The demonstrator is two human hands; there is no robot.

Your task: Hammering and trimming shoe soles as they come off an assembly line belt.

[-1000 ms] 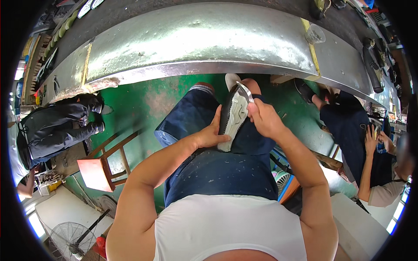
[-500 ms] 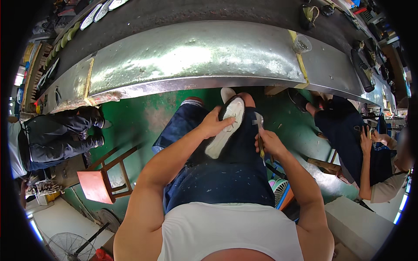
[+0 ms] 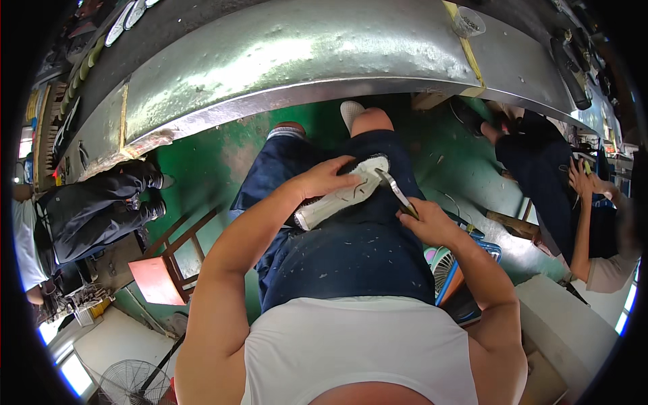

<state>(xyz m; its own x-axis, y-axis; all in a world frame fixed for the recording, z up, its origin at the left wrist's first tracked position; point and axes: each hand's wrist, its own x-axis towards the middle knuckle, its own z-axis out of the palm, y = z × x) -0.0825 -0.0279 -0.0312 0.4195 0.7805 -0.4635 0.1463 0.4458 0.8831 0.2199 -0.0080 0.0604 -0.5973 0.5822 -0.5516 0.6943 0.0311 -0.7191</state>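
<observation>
Across my lap lies a shoe upper on its last (image 3: pixel 347 197), its pale insole side turned up with dark marks on it and a dark fuzzy edge round it. My left hand (image 3: pixel 329 178) grips it from the left, thumb pressed on the insole and fingers behind the far edge. A pair of metal pliers (image 3: pixel 398 192) with yellowish handles is held in my right hand (image 3: pixel 430 221), fingers wrapped round. Its tip touches the insole near the rounded end; whether the jaws bite on anything cannot be made out.
A metal-faced bench (image 3: pixel 283 61) runs across in front, with a clear cup (image 3: pixel 469 23) of small bits on it. A red-topped stool (image 3: pixel 158 280) stands left, a small fan (image 3: pixel 442 266) by my right thigh. People sit at either side, one with hands (image 3: pixel 586 181) raised.
The pliers have moved left from beside the shoe onto its insole. My left hand has turned the shoe so its rounded end leans right and lowered it slightly. The view has shifted.
</observation>
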